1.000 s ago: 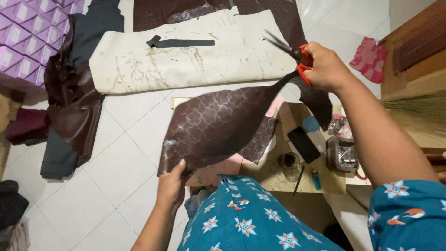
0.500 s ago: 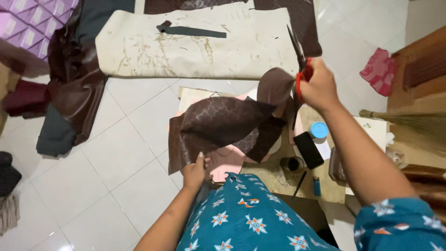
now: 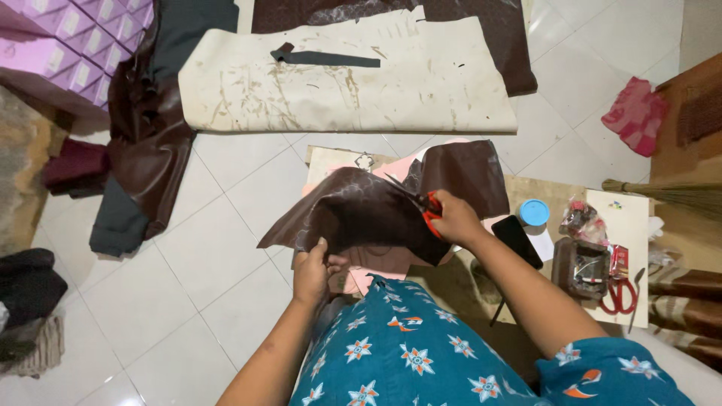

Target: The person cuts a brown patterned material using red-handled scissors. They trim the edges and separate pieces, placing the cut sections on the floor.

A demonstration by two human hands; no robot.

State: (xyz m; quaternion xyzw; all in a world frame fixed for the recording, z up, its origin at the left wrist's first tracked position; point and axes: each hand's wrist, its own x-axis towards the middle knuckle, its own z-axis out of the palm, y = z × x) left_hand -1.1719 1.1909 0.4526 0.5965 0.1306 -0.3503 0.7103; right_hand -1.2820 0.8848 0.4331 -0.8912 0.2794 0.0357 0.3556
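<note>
As the dark brown sheet of faux leather (image 3: 361,214) sagged and buckled above the person's lap, the left hand (image 3: 312,267) pinched its near edge, thumb on top and fingers clenched underneath, while the right hand (image 3: 455,219) gripped a pair of red-handled scissors (image 3: 421,204) with the blades laid against the sheet's upper fold. The material hung in the air between the two hands, over a pink sheet (image 3: 376,274) and a low wooden board (image 3: 451,278) on the white tiled floor (image 3: 188,301). Judging by the soft folds and the way one flap drooped over the right wrist, the sheet appeared light, limp and pliable, with a smooth, faintly glossy face that could slip through a loose hold. It seemed unlikely to tear or break, yet it would not hold a flat shape unaided. The best grip looked to be a firm pinch at the edge close to the cutting line, keeping the stretch between hand and blades taut. Beyond lay a cream mat (image 3: 346,83) bearing a dark strip (image 3: 323,58), with a black phone (image 3: 517,240), a blue-lidded tub (image 3: 535,213) and a second pair of red scissors (image 3: 620,297) off to the right.
</note>
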